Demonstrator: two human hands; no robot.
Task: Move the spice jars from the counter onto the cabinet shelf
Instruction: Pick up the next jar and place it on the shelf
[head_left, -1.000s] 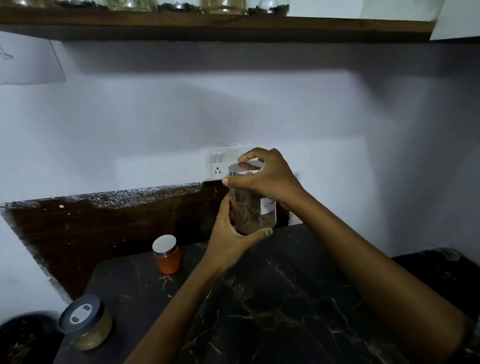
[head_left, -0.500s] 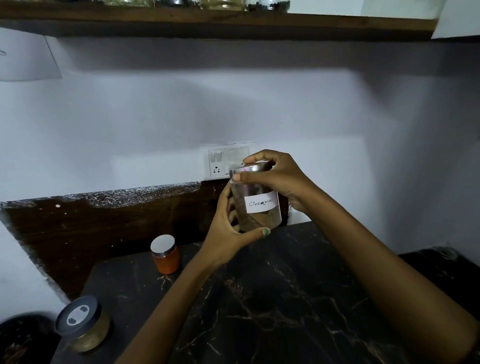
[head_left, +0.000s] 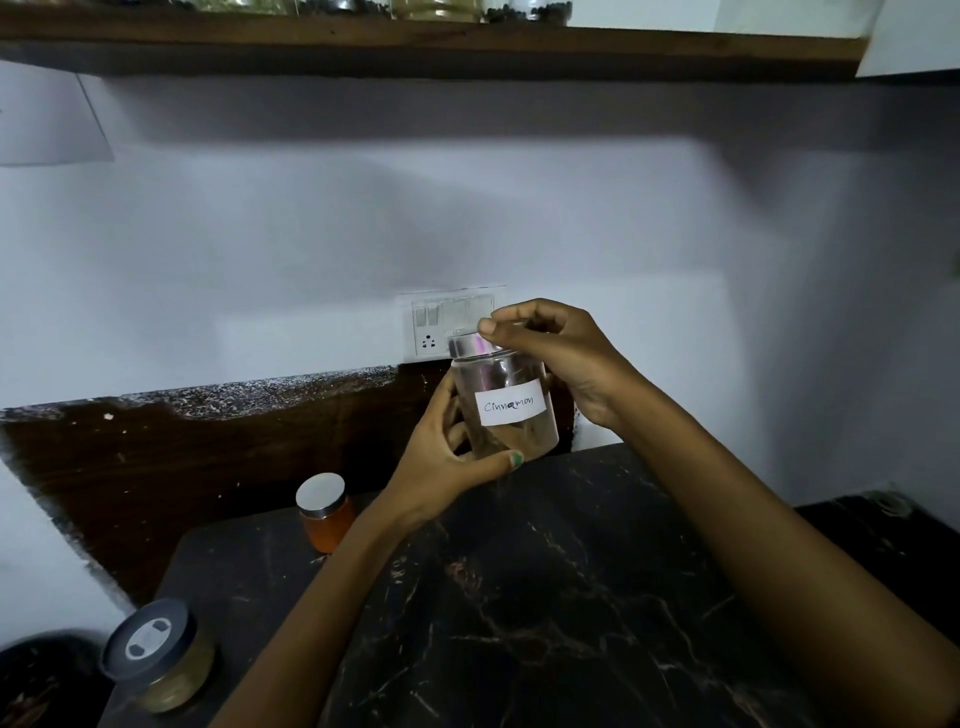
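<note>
**Cinnamon jar held above the counter**

The left hand (head_left: 447, 467) grips the base of the cinnamon jar (head_left: 506, 402), the right hand (head_left: 561, 348) pinches its silver lid (head_left: 475, 345). Two other jars, orange jar (head_left: 326, 512) and grey-lidded jar (head_left: 158, 657), stand on the dark counter (head_left: 545, 597)

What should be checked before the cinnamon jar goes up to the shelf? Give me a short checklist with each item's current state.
1. Left hand grips the cinnamon jar at its lower body: ok.
2. Right hand fingers curled over the silver lid: ok.
3. Lid fully tightened: cannot tell.
4. Jar lifted off the counter: ok.
5. Free spot on the shelf: cannot tell; only jar bottoms show at the frame's top.
6. Orange jar and dark-lidded jar remain on the counter: not ok.
</note>
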